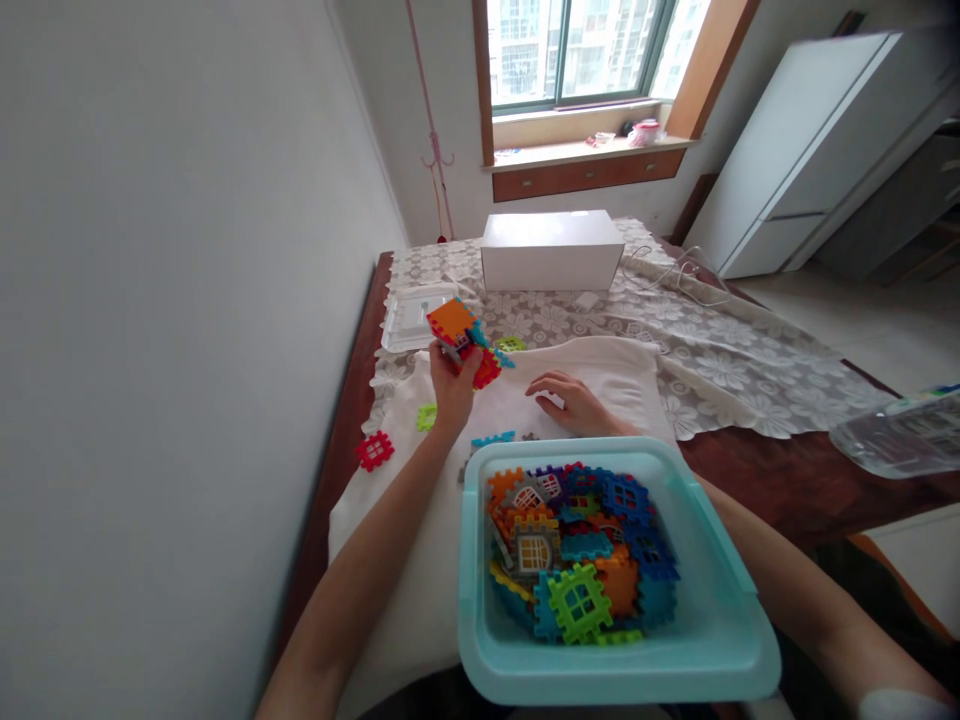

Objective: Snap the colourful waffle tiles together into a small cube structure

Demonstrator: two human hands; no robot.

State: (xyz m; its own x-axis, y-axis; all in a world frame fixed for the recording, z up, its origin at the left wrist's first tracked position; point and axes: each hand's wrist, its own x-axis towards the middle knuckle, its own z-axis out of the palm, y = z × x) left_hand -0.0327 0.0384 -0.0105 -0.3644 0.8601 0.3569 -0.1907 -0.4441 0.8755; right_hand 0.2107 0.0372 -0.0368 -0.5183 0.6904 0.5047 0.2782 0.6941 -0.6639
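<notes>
My left hand grips a small model of interlocking plastic panels, raised above the white cloth. Orange, red and blue panels show on it, and the hand hides part of its lower side. To the right, my right hand hovers over or rests on the cloth, fingers apart and slightly curled, holding nothing. Close to me stands a light teal bin filled with loose panels in several colours, among them a lime green window panel. My right forearm passes behind and beside the bin.
On the white cloth lie a red panel, a green panel and another green panel. A clear plastic lid and a white box stand farther back. A transparent container is at the right edge. The wall borders the left.
</notes>
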